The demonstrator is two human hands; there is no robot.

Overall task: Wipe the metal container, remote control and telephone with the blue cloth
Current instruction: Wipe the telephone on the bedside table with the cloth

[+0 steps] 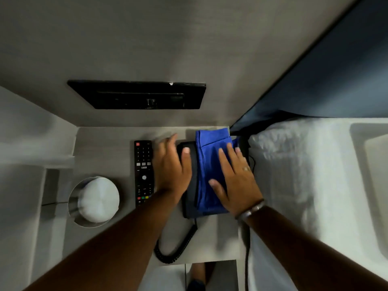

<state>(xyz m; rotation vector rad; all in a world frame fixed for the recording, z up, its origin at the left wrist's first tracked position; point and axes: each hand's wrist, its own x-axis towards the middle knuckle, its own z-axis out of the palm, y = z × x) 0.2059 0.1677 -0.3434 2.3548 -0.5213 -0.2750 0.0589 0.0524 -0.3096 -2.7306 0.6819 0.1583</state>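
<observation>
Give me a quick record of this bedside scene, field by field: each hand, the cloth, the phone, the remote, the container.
left hand: on the phone's handset, thumb on top
right hand: flat on the cloth, fingers spread
cloth: blue, draped over the phone
phone: black, on the nightstand, coiled cord at front
remote: left of the phone, untouched
container: metal, round, far left

One black telephone sits on the one bedside table, with one coiled cord trailing from it. There is one blue cloth, one black remote control and one round metal container. Two hands are in view, a left hand and a right hand. One black panel is on the wall, and one white bed stands beside the table.
</observation>
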